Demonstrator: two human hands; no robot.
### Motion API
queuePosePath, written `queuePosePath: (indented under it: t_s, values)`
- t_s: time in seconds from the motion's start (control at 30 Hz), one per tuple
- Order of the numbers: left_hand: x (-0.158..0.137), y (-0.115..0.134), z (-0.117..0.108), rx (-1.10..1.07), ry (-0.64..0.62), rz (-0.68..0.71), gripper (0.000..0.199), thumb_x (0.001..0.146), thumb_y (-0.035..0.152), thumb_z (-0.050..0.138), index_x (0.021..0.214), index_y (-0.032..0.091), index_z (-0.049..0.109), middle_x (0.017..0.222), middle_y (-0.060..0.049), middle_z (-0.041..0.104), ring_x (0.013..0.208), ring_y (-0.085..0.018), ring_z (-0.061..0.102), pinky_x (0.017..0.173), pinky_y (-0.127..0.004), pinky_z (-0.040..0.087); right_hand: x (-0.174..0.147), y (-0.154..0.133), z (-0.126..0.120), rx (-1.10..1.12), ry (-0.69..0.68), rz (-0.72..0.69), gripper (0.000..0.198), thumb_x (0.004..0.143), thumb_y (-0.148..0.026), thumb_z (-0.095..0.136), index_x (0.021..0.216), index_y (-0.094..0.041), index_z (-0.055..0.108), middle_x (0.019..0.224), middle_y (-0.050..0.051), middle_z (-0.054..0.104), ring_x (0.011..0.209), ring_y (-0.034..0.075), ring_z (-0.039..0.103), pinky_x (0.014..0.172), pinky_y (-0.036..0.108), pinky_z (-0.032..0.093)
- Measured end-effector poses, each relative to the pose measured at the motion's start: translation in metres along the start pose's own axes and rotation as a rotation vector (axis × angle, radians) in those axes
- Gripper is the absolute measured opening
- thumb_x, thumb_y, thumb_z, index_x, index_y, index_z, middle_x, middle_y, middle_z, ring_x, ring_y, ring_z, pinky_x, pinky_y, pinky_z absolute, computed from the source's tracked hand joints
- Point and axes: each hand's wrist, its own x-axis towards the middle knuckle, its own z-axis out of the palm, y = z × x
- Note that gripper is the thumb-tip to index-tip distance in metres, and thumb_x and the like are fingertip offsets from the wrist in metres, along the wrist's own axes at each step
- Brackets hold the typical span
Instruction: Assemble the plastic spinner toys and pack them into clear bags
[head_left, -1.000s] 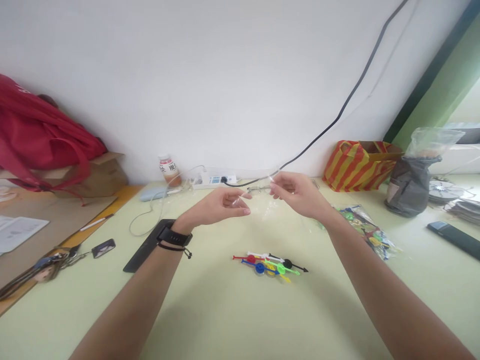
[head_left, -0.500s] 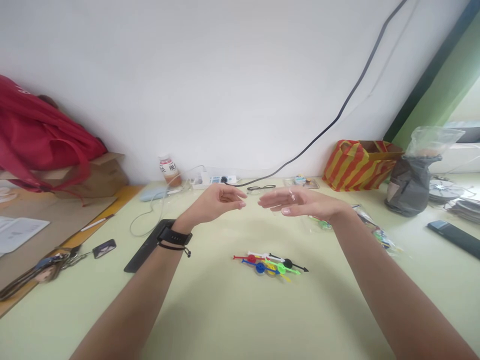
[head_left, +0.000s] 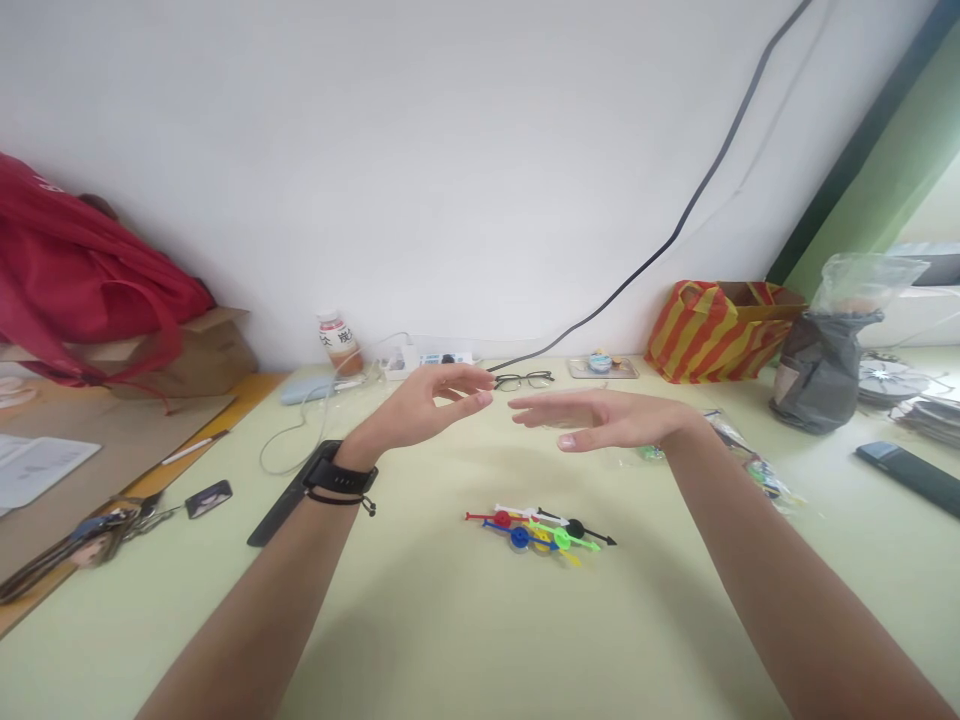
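Note:
My left hand hovers over the table with its fingers apart and nothing in it; a black watch is on that wrist. Facing it across a small gap, my right hand is also empty, its fingers stretched out and thumb lower. Below and between the hands, several plastic arrow spinners lie in a loose pile on the pale green table. Among them are a red spinner, a blue spinner, a green spinner and a black spinner. White and yellow ones are partly covered.
Eyeglasses and a small clear tray lie near the wall. Plastic packets sit beyond my right forearm, a striped bag behind them. A drink bottle, black phone-like slab and keys are leftward.
My right hand has lowered slightly and its thumb has dropped away from the fingers. My left hand has shifted a little with its fingers a bit wider apart. The spinners have not moved.

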Motion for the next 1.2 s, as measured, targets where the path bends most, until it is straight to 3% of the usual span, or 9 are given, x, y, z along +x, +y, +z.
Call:
queuePosePath:
  t_s: [0.1,0.2,0.4,0.6,0.73,0.9,1.07,1.13,1.2]
  values:
    - [0.000,0.004,0.002,0.049,-0.025,-0.003,0.044,0.095,0.058,0.063,0.119,0.024,0.075,0.124,-0.007,0.076,0.109,-0.026,0.071,0.098,-0.036,0.057,0.001,-0.003,0.004,-0.043,0.068,-0.015,0.061,0.083,-0.039,0.084,0.140,-0.035,0.065,0.149,0.004,0.061,0.140,0.029,0.056,0.112,0.046,0.051]
    - [0.000,0.006,0.008,0.135,0.035,0.028,0.042,0.099,0.057,0.057,0.117,0.024,0.075,0.121,-0.006,0.077,0.109,-0.026,0.071,0.094,-0.035,0.057,0.003,-0.002,0.006,0.012,0.073,0.015,0.068,0.084,-0.043,0.083,0.147,-0.037,0.058,0.144,0.005,0.065,0.138,0.029,0.058,0.109,0.047,0.052]
    - [-0.001,0.014,0.023,0.396,0.290,0.228,0.060,0.098,0.054,0.061,0.151,0.026,0.050,0.151,-0.009,0.058,0.139,-0.031,0.051,0.118,-0.046,0.041,0.020,0.014,0.006,0.336,0.254,0.004,0.054,0.098,-0.065,0.056,0.137,-0.028,0.066,0.141,0.009,0.068,0.133,0.027,0.061,0.118,0.049,0.043]
    - [-0.002,0.016,0.051,0.664,0.158,0.412,0.112,0.076,0.061,0.082,0.164,0.022,0.025,0.165,-0.015,0.037,0.154,-0.044,0.024,0.126,-0.059,0.024,0.043,0.024,0.017,0.820,0.223,0.044,0.069,0.098,-0.075,0.040,0.121,-0.017,0.070,0.137,0.016,0.068,0.122,0.031,0.068,0.109,0.050,0.051]
    - [-0.001,0.008,0.066,0.740,0.110,0.432,0.119,0.074,0.049,0.085,0.166,0.019,0.015,0.164,-0.018,0.036,0.153,-0.046,0.025,0.125,-0.063,0.019,0.050,0.023,0.027,0.941,0.208,0.058,0.065,0.100,-0.072,0.041,0.116,-0.016,0.069,0.133,0.018,0.069,0.119,0.028,0.068,0.107,0.048,0.052]
    - [0.000,0.000,0.068,0.771,0.099,0.431,0.109,0.077,0.030,0.078,0.166,0.021,0.014,0.156,-0.018,0.044,0.147,-0.045,0.034,0.124,-0.063,0.020,0.053,0.024,0.031,0.951,0.172,0.100,0.063,0.100,-0.070,0.040,0.107,-0.016,0.071,0.124,0.016,0.073,0.113,0.027,0.070,0.105,0.046,0.053]
    - [0.001,-0.006,0.066,0.745,0.091,0.393,0.095,0.081,0.028,0.069,0.164,0.019,0.024,0.146,-0.018,0.051,0.137,-0.041,0.046,0.121,-0.058,0.027,0.050,0.025,0.026,0.816,0.122,0.085,0.067,0.099,-0.073,0.040,0.111,-0.016,0.072,0.123,0.017,0.073,0.118,0.027,0.068,0.104,0.041,0.053]
    - [0.001,-0.012,0.061,0.715,0.072,0.349,0.095,0.081,0.028,0.070,0.164,0.019,0.024,0.147,-0.018,0.050,0.137,-0.040,0.046,0.119,-0.056,0.031,0.048,0.024,0.023,0.647,0.217,0.099,0.059,0.097,-0.070,0.048,0.112,-0.018,0.072,0.124,0.015,0.073,0.114,0.026,0.070,0.100,0.039,0.055]
    - [0.000,-0.023,0.050,0.665,0.031,0.281,0.097,0.080,0.032,0.071,0.164,0.021,0.023,0.150,-0.018,0.049,0.137,-0.040,0.047,0.115,-0.054,0.037,0.045,0.023,0.019,0.362,0.432,0.130,0.049,0.095,-0.065,0.058,0.108,-0.021,0.072,0.120,0.012,0.074,0.103,0.025,0.071,0.089,0.037,0.057]
